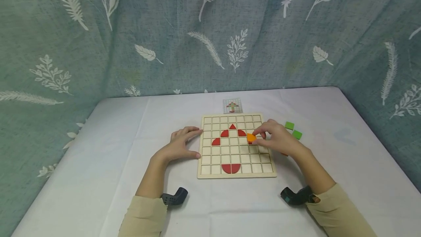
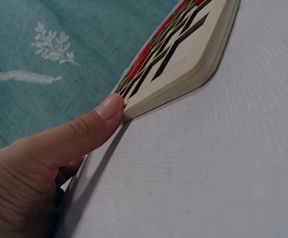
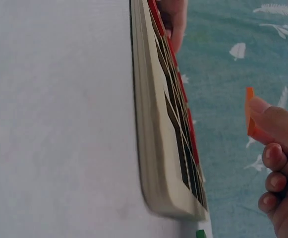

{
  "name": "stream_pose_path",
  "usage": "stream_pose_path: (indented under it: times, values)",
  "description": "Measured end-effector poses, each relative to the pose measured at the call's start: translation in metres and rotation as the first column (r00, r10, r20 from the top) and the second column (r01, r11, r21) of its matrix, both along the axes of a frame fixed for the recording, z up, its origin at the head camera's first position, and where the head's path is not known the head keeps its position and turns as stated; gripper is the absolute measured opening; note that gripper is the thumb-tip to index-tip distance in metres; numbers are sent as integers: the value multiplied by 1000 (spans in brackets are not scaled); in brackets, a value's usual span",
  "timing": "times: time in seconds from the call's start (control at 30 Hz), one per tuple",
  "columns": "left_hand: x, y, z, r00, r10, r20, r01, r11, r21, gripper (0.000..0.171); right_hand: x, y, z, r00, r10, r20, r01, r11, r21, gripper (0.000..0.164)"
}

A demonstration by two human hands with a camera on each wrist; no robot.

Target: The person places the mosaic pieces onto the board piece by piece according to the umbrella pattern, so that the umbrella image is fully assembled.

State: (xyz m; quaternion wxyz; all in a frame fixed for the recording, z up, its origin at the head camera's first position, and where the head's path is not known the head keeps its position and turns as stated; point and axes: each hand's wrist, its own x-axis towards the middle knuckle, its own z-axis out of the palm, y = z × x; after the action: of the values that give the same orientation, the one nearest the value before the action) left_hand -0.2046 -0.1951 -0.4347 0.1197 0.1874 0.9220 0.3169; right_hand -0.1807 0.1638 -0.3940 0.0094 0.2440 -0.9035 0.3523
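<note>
A wooden grid board [image 1: 210, 160] lies on the white-covered table, with several red pieces [image 1: 231, 168] set in its squares: quarter rounds and one triangle. My left hand [image 1: 181, 145] rests at the board's left edge, thumb and fingers spread apart. In the left wrist view its thumb [image 2: 86, 131] touches the board's side. Between thumb and forefinger, my right hand [image 1: 276, 138] pinches a small orange tile [image 1: 251, 137] above the right part of the grid. A red piece beneath that tile is partly hidden. Edge-on, the orange tile [image 3: 249, 111] looks thin in the right wrist view.
Behind the board lies a small pattern card [image 1: 232, 106]. Two green tiles, one farther back [image 1: 289, 125] and one nearer [image 1: 297, 134], lie right of the board. A reddish piece [image 1: 284, 154] shows partly under my right wrist. A leaf-patterned curtain [image 1: 177, 46] hangs behind the table.
</note>
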Motion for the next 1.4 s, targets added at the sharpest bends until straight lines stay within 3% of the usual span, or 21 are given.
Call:
stream_pose_path:
  times: [0.13,0.73,1.0,1.4]
  values:
    - [0,-1,-1,1000,-7,-8,7,1000,0,90,-2,-7,-1,1000,9,29,-9,1000,-4,25]
    - [1,-1,-3,1000,-1,-16,1,1000,-3,90,-15,-32,-9,996,90,-4,-90,991,95,25]
    - [0,-1,1,1000,-1,-21,1,1000,-10,89,-22,-41,-16,992,109,-62,-103,991,90,19]
    - [1,1,3,1000,6,-10,-6,1000,6,90,-21,-49,-22,996,89,11,-90,992,86,19]
